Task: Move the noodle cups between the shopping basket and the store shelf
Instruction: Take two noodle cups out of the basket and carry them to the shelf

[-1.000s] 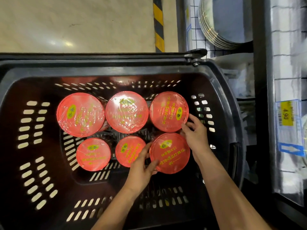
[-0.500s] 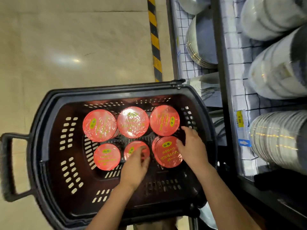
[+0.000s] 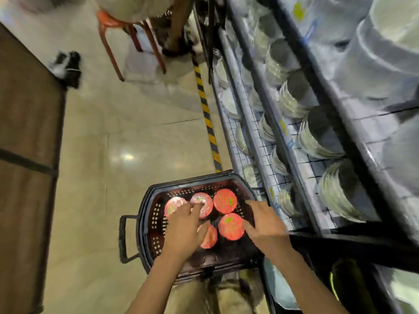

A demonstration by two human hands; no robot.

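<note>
Resting on the pale floor, a black shopping basket (image 3: 149, 225) holds five visible red-lidded noodle cups (any others would be hidden under the hands). From left to right: one noodle cup (image 3: 172, 206) sits at the basket's far left corner, partly covered by the left hand (image 3: 184, 230); a second cup (image 3: 204, 206) stands just beside it along the far edge; a third cup (image 3: 225, 201) fills the far right corner. Nearer the person, a fourth cup (image 3: 209, 237) shows only as a sliver past the left hand, and a fifth cup (image 3: 231, 226) lies near the right edge.

The left hand hovers spread over the left-hand cups, fingers loosely extended, its forefinger reaching onto the second cup's lid; it grips nothing that I can see. The right hand (image 3: 264, 225) is also spread, its thumb at the rim of the fifth cup and its fingers reaching toward the basket's right wall, without a closed hold.

To the right stands the store shelf (image 3: 294, 155), stocked with stacks of plates and bowls. A red stool (image 3: 127, 35) stands far off on the floor.
</note>
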